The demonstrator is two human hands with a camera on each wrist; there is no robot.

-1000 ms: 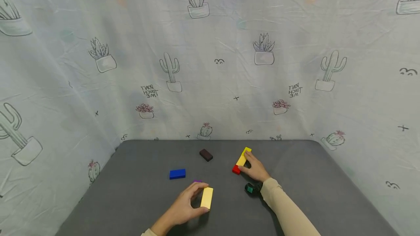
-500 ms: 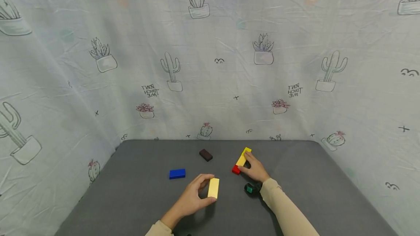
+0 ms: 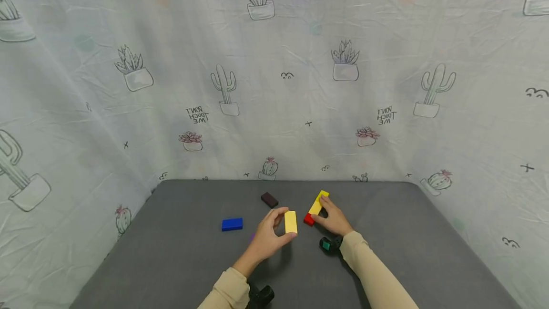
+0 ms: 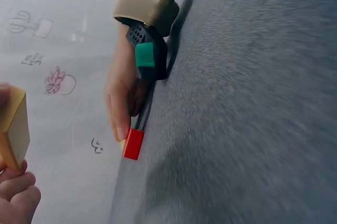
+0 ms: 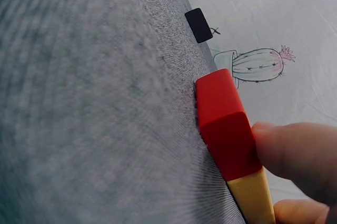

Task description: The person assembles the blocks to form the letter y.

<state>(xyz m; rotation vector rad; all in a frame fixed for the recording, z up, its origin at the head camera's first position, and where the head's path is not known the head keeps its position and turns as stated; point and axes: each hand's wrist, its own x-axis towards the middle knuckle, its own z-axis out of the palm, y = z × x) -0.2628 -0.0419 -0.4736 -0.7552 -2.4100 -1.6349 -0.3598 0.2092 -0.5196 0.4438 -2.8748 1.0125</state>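
My left hand point(image 3: 268, 238) pinches a pale yellow rectangular block point(image 3: 290, 222) between thumb and fingers, held above the table. In the left wrist view this block point(image 4: 17, 126) shows at the left edge. Over on the right, a red block point(image 3: 308, 219) lies end to end with a yellow stretch point(image 3: 316, 206) on the tabletop. My right hand point(image 3: 335, 219) holds this row, thumb near the red end and fingers along the yellow part. The right wrist view shows the red block point(image 5: 224, 124) up close, with yellow point(image 5: 253, 197) directly behind it.
A blue block point(image 3: 232, 224) lies on the grey table point(image 3: 171, 261) at left. Farther back is a dark brown block point(image 3: 269, 200). A bit of purple point(image 3: 252, 236) peeks out behind my left hand. A patterned curtain point(image 3: 283, 108) surrounds the table.
My left hand has carried the pale yellow block forward and to the right, nearer the red block. The right hand has stayed on the red and yellow row.
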